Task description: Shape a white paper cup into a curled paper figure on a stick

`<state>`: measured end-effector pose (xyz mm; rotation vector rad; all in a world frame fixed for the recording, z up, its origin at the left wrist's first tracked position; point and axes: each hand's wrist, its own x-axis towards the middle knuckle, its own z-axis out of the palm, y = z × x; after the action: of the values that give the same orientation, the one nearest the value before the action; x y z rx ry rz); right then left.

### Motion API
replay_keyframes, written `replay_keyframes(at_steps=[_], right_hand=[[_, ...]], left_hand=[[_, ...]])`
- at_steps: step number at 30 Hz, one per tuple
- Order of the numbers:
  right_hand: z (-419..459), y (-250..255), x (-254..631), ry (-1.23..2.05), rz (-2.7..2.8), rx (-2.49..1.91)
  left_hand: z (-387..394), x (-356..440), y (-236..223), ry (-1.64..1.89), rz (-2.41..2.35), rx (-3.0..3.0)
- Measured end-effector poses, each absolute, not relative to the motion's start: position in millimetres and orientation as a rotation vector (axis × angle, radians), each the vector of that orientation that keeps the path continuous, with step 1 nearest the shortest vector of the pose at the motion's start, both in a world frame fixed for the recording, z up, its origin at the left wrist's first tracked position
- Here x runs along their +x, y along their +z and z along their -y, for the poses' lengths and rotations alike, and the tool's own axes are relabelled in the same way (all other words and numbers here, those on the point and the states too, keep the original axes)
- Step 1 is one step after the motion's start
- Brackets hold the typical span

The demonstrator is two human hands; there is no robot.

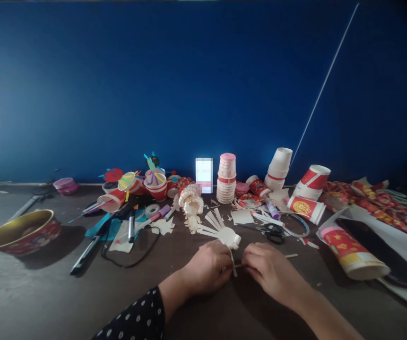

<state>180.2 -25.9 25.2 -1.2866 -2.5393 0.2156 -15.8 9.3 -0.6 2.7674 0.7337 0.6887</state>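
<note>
A white paper cup cut into fringe strips (227, 236) lies flat on the dark table, its strips fanned to the upper left and a small curl at its right. My left hand (212, 264) is closed at its near side, fingers pinching one of its paper strips (234, 270). My right hand (270, 269) is closed round a thin pale stick (238, 266), whose tip crosses that strip. What looks like the same stick's other end shows beyond the right hand. The fingertips partly hide the contact between strip and stick.
Beyond the hands stand stacked paper cups (226, 189) and a curled-fringe cup (191, 205). Black scissors (274, 233) lie right of centre, markers (131, 226) to the left. A red bowl (22, 233) stands far left; a red-yellow cup (354, 255) lies right by a dark phone (384, 250).
</note>
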Motion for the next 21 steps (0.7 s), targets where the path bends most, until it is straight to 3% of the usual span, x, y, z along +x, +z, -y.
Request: replay_keyframes(at_steps=[12, 21], right_hand=[[26.6, 19.7, 164.6, -0.047, 2.754, -1.112], [26.3, 16.6, 166.1, -0.067, 2.786, -1.078]], left_hand=[[-12.6, -15.4, -8.4, 0.704, -0.77, 2.699], [-13.1, -15.3, -7.9, 0.718, -0.758, 2.674]])
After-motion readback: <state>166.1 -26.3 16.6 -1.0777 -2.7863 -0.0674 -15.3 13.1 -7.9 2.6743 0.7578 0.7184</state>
